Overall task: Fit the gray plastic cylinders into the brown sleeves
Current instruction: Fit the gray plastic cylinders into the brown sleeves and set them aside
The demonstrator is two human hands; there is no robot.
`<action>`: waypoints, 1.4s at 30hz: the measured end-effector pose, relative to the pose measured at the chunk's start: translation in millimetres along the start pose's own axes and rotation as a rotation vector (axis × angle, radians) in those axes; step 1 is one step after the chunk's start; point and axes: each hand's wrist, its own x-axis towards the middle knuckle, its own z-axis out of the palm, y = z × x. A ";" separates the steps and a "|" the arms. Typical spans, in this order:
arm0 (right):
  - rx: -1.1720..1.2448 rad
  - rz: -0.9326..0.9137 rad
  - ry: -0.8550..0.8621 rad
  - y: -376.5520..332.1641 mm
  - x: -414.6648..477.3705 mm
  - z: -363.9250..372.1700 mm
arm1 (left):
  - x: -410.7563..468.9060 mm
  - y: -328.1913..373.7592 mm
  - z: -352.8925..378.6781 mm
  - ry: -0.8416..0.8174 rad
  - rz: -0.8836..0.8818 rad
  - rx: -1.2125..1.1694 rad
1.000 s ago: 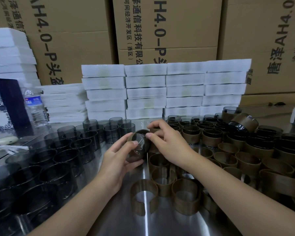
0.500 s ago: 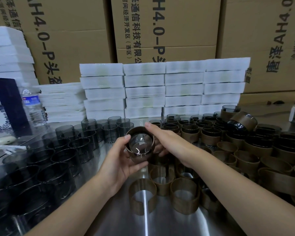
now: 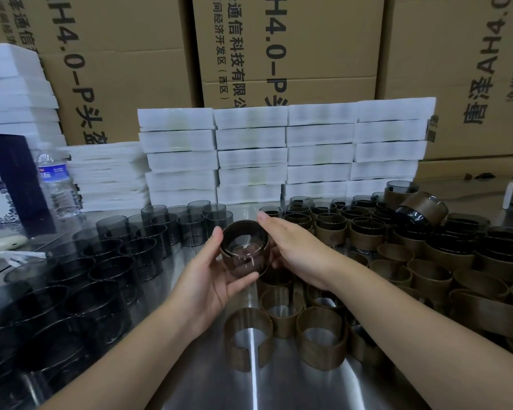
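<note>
I hold one smoky gray cylinder above the table's middle, its open mouth tilted toward me, with a brown sleeve partly round it. My left hand cups it from the left and below, thumb on the rim. My right hand wraps its right side, index finger along the top. Bare gray cylinders stand in rows to the left. Empty brown sleeves lie below my hands. Sleeved cylinders are grouped at the right.
The table is shiny steel. Stacks of white foam trays line the back, with cardboard boxes behind. A water bottle and a dark patterned box stand at the far left.
The cylinder has turned from lying sideways to mouth toward me and dropped slightly. My right hand has slid from pinching its top to wrapping its right side.
</note>
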 end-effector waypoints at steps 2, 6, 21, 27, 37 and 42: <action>0.017 0.013 0.006 0.3 0.5 1.2 | 0.7 -1.3 0.1 0.000 0.012 0.001; 0.002 0.023 0.003 1.6 1.2 2.7 | 0.5 -3.5 1.0 0.011 0.052 0.004; 0.059 0.020 -0.015 -0.5 -0.1 3.5 | 2.3 -4.7 -0.6 0.032 0.101 0.015; 0.133 0.054 -0.091 -1.3 1.4 -4.3 | 2.3 -2.6 -0.4 0.044 0.100 -0.011; 0.243 0.070 0.110 -20.8 -2.3 -35.6 | 6.0 -4.2 -6.6 0.141 0.094 -0.001; -0.285 0.029 0.496 -5.2 -1.0 -50.8 | 6.1 -2.0 -14.5 0.246 0.065 0.067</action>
